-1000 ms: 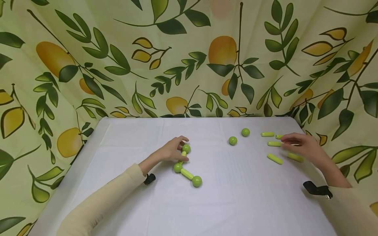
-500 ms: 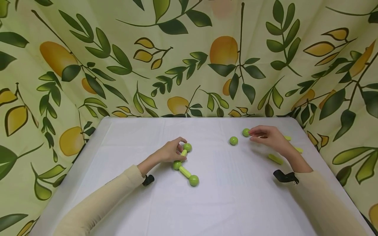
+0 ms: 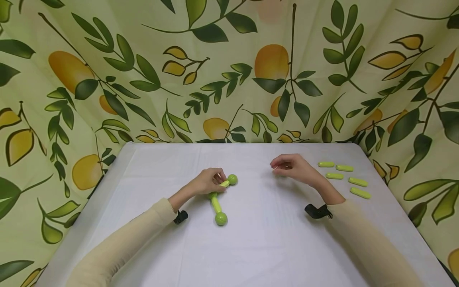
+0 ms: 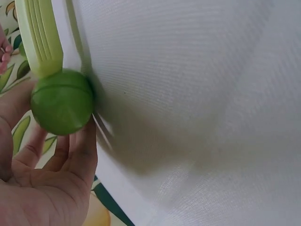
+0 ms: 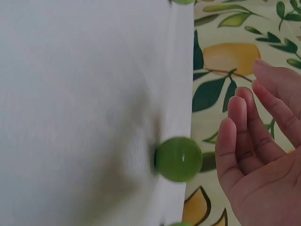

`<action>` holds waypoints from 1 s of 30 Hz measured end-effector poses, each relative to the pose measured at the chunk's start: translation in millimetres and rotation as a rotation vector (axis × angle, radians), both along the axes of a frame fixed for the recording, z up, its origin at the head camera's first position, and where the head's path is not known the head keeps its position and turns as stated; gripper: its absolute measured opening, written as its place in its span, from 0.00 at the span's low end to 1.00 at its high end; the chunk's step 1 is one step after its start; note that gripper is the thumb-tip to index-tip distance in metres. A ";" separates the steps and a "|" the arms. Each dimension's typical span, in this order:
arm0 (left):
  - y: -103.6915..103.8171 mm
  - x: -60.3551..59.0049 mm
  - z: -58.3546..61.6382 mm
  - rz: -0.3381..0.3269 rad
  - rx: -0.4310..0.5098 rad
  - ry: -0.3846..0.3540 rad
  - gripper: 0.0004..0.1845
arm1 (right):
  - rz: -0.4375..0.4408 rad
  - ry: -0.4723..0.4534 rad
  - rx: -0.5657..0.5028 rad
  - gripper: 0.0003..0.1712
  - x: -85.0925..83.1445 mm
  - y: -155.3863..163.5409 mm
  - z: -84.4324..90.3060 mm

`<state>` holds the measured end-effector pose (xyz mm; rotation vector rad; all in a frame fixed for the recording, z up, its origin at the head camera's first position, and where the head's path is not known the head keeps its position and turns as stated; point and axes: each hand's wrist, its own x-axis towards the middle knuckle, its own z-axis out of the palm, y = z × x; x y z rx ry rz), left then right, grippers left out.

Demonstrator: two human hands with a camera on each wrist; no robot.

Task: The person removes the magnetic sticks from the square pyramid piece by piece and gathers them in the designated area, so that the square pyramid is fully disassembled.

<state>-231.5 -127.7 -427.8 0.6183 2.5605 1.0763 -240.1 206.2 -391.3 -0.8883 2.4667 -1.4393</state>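
Observation:
A chain of green balls and yellow-green sticks (image 3: 216, 204) lies at the table's middle. My left hand (image 3: 209, 183) grips its upper part; one ball (image 3: 232, 179) sticks out to the right and the end ball (image 3: 221, 218) lies nearest me. In the left wrist view a ball (image 4: 62, 101) with a stick (image 4: 40, 37) sits against my fingers. My right hand (image 3: 287, 165) hovers right of centre and hides the loose balls in the head view. The right wrist view shows a loose green ball (image 5: 178, 159) on the cloth beside relaxed, empty fingers (image 5: 244, 141).
Several loose yellow-green sticks (image 3: 344, 168) lie at the table's right side. The white table (image 3: 269, 247) is backed and flanked by a leaf-and-fruit curtain (image 3: 229, 71). Another ball (image 5: 181, 224) peeks in at the bottom edge of the right wrist view.
My right hand moved left from the loose sticks to above the two loose balls. My left hand turned the chain, so its near end swung left.

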 end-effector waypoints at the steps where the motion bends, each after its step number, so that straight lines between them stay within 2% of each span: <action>1: -0.4 -0.7 -0.6 -0.006 0.006 0.005 0.13 | 0.009 -0.004 0.000 0.11 -0.6 -4.3 -0.7; 4: -1.4 -2.8 -2.6 -0.021 0.015 0.016 0.12 | 0.040 -0.020 -0.006 0.11 -8.4 -14.3 -14.2; 8: -0.5 -4.2 -3.1 -0.043 0.007 0.042 0.12 | 0.098 -0.057 -0.016 0.16 -19.2 -29.4 -34.9; 14: 1.3 -4.5 -2.7 -0.066 0.016 0.050 0.11 | 0.164 -0.120 0.021 0.22 -20.6 -64.9 -47.1; 21: 1.2 -3.1 -0.2 -0.079 0.033 0.041 0.10 | 0.190 -0.073 0.109 0.25 -18.4 -99.4 -53.3; 26: 1.2 -3.5 1.6 -0.091 0.002 0.044 0.10 | 0.151 -0.015 0.193 0.19 -17.4 -109.4 -53.0; 30: 1.9 -3.7 2.6 -0.096 -0.032 0.036 0.09 | 0.129 -0.032 0.205 0.16 -15.9 -110.2 -51.0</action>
